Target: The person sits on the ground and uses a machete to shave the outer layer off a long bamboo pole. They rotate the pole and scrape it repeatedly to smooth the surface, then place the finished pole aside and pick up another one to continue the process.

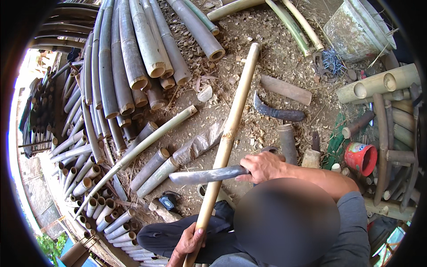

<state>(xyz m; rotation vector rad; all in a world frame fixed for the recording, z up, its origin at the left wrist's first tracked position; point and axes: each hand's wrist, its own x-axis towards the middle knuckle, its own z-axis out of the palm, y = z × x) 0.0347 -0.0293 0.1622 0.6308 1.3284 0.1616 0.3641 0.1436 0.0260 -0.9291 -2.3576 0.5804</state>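
Observation:
A long yellowish bamboo pole (227,133) slants from my lap up across the floor. My left hand (190,240) is wrapped round its lower part, near my dark trousers. In my right hand (263,167) is a machete (195,176), gripped by its dark handle, the blade pointing left. Its blade lies across the pole on the near side of the middle node; whether it touches the pole I cannot tell. Beyond my right hand, a curved sickle-like blade with a dark handle (287,115) rests on the ground. A dark blurred round patch hides part of my right side.
Stacks of bamboo poles (126,58) fill the far left, with cut bamboo pieces (111,213) piled below. A thin pole (151,138) slants near them. Wood chips (240,66) litter the ground. At right are a dirty bucket (356,33), a red can (361,158) and bamboo frames (381,147).

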